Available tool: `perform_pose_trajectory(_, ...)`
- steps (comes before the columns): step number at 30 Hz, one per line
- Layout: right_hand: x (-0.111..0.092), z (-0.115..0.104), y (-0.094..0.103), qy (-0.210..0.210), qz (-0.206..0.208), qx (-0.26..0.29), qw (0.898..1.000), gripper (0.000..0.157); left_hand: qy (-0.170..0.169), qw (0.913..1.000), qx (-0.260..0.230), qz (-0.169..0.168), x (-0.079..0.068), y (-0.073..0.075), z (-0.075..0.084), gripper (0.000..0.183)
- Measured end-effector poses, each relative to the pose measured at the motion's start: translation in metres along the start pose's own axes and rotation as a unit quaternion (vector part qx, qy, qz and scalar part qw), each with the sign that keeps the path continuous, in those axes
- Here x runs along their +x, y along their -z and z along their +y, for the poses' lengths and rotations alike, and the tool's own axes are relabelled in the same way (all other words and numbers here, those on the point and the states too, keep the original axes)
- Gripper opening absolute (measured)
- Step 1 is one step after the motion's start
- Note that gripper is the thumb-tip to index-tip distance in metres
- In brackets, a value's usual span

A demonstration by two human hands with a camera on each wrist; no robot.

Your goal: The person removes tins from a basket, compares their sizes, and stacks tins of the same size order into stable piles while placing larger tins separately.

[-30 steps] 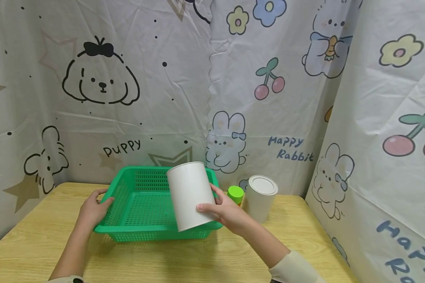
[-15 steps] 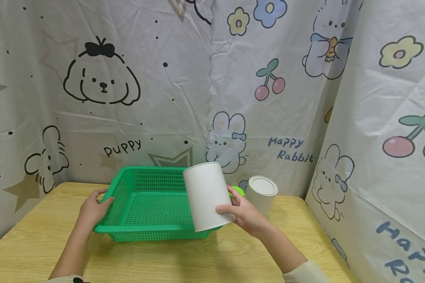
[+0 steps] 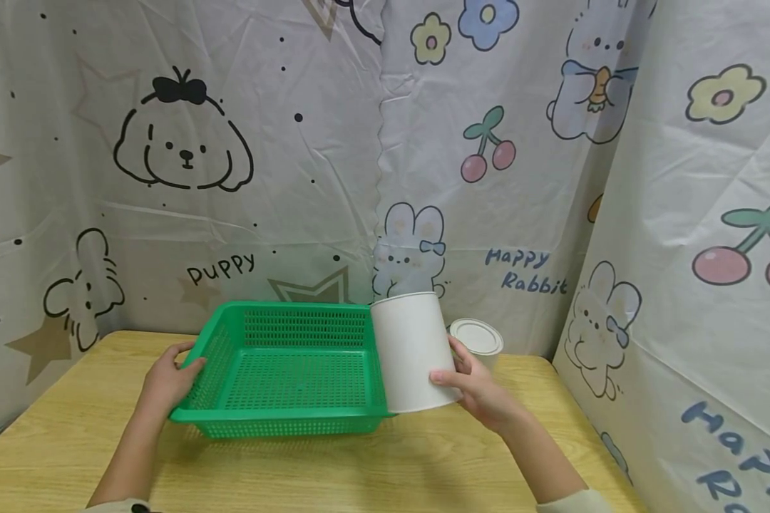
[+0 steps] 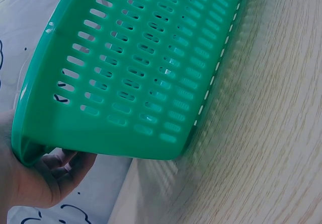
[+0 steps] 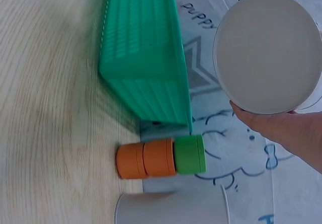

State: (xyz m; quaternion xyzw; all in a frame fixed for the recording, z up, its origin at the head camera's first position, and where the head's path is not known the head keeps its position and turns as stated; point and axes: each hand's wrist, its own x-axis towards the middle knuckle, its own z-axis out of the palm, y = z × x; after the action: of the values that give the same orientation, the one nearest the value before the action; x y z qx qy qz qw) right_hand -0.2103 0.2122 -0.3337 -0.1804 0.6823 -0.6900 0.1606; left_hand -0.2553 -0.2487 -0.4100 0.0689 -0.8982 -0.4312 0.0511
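My left hand grips the left rim of a green plastic basket, fingers under the lip in the left wrist view. Nothing lies inside the basket. My right hand holds a white cylindrical canister, tilted, in the air at the basket's right end. Its round flat end faces the right wrist camera. A second white canister with a round lid stands behind my right hand, partly hidden. Between it and the basket, an orange container with a green cap shows in the right wrist view; the head view hides it.
The wooden table runs beneath everything. Printed cloth hangs as a wall behind the table, and another patterned sheet closes off the right side.
My right hand has carried the white canister rightward from over the basket to its right end, now covering the green cap in the head view. The left hand and basket have stayed put.
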Motion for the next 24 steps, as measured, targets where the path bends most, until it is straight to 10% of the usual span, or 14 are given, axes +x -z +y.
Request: perform_pose_trajectory(24, -0.029, 0.012, 0.05, 0.028, 0.065, 0.006, 0.997, 0.087, -0.005, 1.0, -0.002, 0.006, 0.0, -0.001, -0.003, 0.062)
